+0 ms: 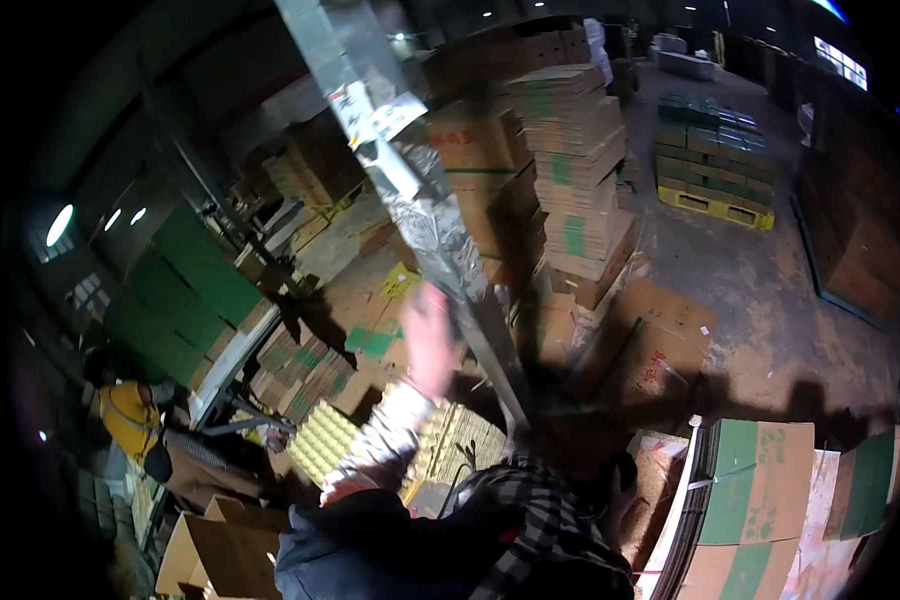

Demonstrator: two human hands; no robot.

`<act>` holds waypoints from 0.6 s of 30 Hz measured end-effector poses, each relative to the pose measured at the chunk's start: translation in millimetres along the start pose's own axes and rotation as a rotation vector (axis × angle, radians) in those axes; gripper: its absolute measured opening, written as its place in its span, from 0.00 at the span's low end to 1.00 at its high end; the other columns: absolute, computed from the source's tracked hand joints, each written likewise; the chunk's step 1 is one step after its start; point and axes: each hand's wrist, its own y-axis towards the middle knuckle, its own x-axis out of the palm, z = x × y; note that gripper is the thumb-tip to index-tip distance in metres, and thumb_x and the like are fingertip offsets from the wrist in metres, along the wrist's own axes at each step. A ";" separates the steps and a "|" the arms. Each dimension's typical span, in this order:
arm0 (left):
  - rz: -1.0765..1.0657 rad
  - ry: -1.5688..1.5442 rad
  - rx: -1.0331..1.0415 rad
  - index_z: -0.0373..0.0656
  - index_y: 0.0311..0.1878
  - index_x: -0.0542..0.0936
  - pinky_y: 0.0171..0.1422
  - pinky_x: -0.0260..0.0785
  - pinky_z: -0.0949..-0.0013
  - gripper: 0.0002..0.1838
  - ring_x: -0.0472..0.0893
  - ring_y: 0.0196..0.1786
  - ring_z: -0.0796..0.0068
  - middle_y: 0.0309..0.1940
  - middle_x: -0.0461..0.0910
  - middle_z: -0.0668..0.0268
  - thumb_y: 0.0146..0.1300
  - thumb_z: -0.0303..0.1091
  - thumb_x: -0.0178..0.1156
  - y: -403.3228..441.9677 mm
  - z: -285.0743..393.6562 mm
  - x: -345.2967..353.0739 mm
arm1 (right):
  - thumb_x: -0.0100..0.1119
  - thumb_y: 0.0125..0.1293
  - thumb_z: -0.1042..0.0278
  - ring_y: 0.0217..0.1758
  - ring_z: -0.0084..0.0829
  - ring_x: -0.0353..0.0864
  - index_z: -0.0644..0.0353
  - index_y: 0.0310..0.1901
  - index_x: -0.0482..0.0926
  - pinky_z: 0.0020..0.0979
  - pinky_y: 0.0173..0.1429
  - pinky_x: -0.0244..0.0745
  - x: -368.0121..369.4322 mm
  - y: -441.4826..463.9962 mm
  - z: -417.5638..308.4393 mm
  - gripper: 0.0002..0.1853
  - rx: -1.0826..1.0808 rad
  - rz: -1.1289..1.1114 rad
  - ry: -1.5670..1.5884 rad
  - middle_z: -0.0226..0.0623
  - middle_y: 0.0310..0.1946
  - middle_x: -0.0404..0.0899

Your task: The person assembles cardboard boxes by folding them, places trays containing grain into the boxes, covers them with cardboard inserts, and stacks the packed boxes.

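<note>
My left hand [430, 345] is raised in front of me, smeared by motion, at the left side of a metal post [435, 220]. Whether it touches the post, and how its fingers are set, I cannot tell. A pale patterned sleeve [380, 440] covers that forearm. Paper labels and shiny tape cling to the post. Below the hand stand stacked moulded egg trays [455, 440], with a yellowish tray stack [323, 440] to their left. My right hand cannot be made out; the area right of my checkered cloth [530, 500] is in deep shadow.
Flattened cartons [575, 170] are stacked high behind the post. A yellow pallet [715, 205] carries a banded load. Green-and-brown cartons [750, 480] stand close at the right. Another person in a yellow top [130, 420] is at the left, near an open carton [215, 555].
</note>
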 end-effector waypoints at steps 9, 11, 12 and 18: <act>0.195 1.212 0.302 0.41 0.41 0.78 0.38 0.74 0.52 0.19 0.79 0.37 0.47 0.33 0.79 0.50 0.71 0.42 0.40 196.7 25.5 -53.3 | 0.49 0.68 0.74 0.45 0.30 0.74 0.69 0.49 0.74 0.28 0.53 0.69 -40.5 -39.2 -31.8 0.12 -0.108 0.139 0.175 0.37 0.42 0.77; 0.543 1.400 0.788 0.34 0.45 0.70 0.46 0.70 0.49 0.28 0.76 0.44 0.44 0.42 0.74 0.42 0.64 0.56 0.51 157.9 26.0 -32.3 | 0.48 0.68 0.75 0.45 0.26 0.75 0.68 0.50 0.74 0.27 0.52 0.70 -68.1 -79.2 -10.1 0.12 -0.079 0.372 0.093 0.34 0.42 0.77; 0.371 0.987 0.775 0.35 0.47 0.70 0.42 0.70 0.50 0.25 0.75 0.38 0.48 0.38 0.75 0.47 0.63 0.51 0.55 115.2 52.3 0.5 | 0.48 0.69 0.75 0.44 0.25 0.75 0.68 0.51 0.74 0.26 0.51 0.71 -77.6 -109.7 3.0 0.12 -0.082 0.501 -0.027 0.34 0.42 0.77; -1.409 -0.155 -0.217 0.34 0.64 0.64 0.60 0.65 0.66 0.35 0.72 0.54 0.65 0.54 0.72 0.51 0.59 0.41 0.65 -172.1 -53.0 248.3 | 0.52 0.68 0.73 0.41 0.21 0.76 0.60 0.50 0.75 0.25 0.41 0.74 -94.8 -189.9 41.8 0.11 0.239 1.381 0.353 0.32 0.44 0.76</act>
